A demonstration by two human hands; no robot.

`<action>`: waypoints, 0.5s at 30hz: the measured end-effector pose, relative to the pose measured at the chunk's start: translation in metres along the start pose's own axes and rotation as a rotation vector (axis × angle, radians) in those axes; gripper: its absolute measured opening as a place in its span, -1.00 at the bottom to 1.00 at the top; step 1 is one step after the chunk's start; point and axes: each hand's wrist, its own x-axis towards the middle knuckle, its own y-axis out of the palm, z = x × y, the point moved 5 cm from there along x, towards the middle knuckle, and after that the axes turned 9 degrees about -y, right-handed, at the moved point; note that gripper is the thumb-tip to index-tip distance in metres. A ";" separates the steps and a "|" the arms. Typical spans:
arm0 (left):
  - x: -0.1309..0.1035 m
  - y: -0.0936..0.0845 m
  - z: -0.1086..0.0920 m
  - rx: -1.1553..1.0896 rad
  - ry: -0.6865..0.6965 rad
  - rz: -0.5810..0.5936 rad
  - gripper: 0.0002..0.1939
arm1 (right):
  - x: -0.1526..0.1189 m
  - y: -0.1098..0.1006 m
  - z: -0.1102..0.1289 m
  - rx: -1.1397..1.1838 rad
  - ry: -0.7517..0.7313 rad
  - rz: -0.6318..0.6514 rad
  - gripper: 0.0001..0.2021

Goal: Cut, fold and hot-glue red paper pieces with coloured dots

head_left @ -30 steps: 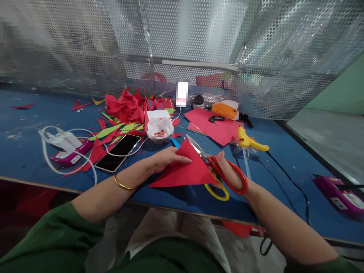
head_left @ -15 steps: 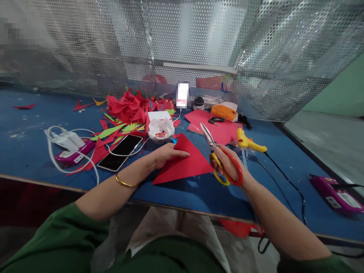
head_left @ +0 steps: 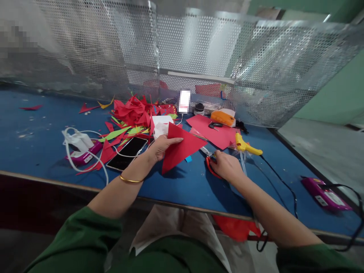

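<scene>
My left hand (head_left: 164,146) pinches a folded triangle of red paper (head_left: 183,149) between thumb and fingers, holding it up off the table. Low over the blue tabletop, my right hand (head_left: 227,165) has its fingers closed at the handles of the scissors (head_left: 211,166). Their blades point away and to the left, partly behind the paper's right corner. Under the paper lies a small blue scrap (head_left: 188,159). The paper hides most of a white-lined bowl (head_left: 160,130).
A phone (head_left: 127,153), white cables and a purple power strip (head_left: 84,154) lie left. Behind are heaped red scraps (head_left: 132,111) and flat red sheets (head_left: 209,131). A yellow glue gun (head_left: 247,146) sits right, its cord trailing near another purple strip (head_left: 324,193). Perforated metal panels (head_left: 196,41) stand behind.
My right hand has turned over and lowered the scissors to the tabletop. My left hand has raised and tilted the red paper, which now covers most of the bowl.
</scene>
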 end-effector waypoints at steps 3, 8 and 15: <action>-0.002 0.001 0.001 0.020 0.012 -0.007 -0.64 | 0.000 -0.006 -0.002 0.012 -0.063 0.011 -0.72; -0.003 0.004 0.005 0.034 -0.021 0.047 -0.59 | 0.008 -0.040 -0.012 0.187 -0.081 -0.153 -0.63; -0.004 0.009 0.013 0.061 0.004 0.157 -0.59 | 0.033 -0.040 0.020 1.114 -0.246 0.017 -0.64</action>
